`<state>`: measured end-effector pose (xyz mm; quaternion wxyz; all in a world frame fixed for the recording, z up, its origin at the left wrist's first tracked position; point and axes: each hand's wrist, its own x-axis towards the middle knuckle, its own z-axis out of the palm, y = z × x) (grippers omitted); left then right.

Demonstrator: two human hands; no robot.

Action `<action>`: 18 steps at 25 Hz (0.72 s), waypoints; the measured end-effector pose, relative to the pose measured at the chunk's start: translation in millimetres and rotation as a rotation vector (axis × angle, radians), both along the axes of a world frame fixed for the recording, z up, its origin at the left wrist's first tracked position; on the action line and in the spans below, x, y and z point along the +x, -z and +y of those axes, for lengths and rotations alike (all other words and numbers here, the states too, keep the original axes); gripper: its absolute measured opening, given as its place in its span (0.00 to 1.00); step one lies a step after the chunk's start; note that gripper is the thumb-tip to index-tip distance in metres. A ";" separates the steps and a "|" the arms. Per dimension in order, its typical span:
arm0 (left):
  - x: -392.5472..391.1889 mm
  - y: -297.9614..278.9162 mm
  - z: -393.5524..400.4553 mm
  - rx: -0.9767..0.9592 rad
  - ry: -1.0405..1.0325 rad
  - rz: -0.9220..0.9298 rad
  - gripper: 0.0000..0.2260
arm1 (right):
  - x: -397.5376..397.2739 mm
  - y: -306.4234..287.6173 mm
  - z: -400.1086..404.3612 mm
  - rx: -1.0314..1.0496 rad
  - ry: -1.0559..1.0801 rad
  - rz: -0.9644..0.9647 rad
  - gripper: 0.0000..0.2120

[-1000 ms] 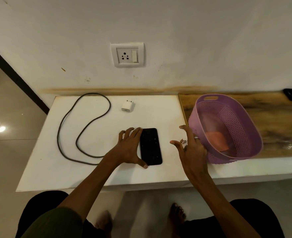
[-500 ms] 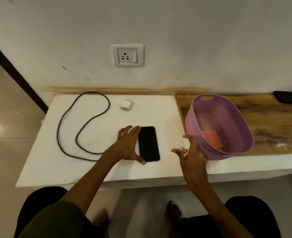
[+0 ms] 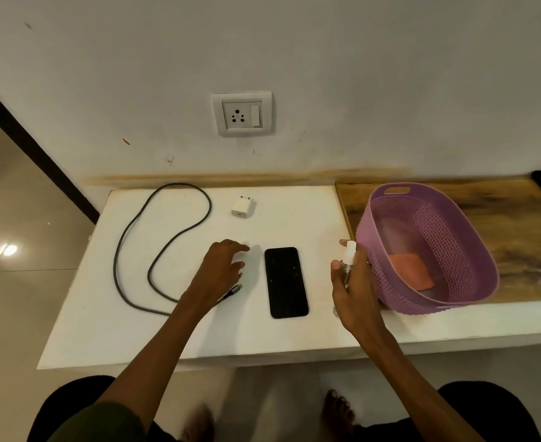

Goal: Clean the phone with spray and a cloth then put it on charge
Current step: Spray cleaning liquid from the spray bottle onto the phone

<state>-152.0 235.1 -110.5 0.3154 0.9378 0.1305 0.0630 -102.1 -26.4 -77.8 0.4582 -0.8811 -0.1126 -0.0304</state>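
White table (image 3: 135, 333), phone (image 3: 285, 282) between hands, spray bottle (image 3: 348, 253) in right fingers (image 3: 337, 266)

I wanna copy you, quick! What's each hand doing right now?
Left hand: open, fingers spread on the table beside the phone, holding nothing.
Right hand: closed around the spray bottle.
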 end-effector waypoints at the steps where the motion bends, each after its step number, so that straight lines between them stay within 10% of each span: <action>1: 1.2 0.0 2.9 -0.014 -0.015 -0.001 0.15 | 2.8 -0.8 3.6 0.006 -0.016 -0.007 0.22; 18: 32.2 -89.0 -3.3 -0.414 -0.254 -0.466 0.09 | 47.9 -1.6 73.2 0.281 -0.215 0.092 0.28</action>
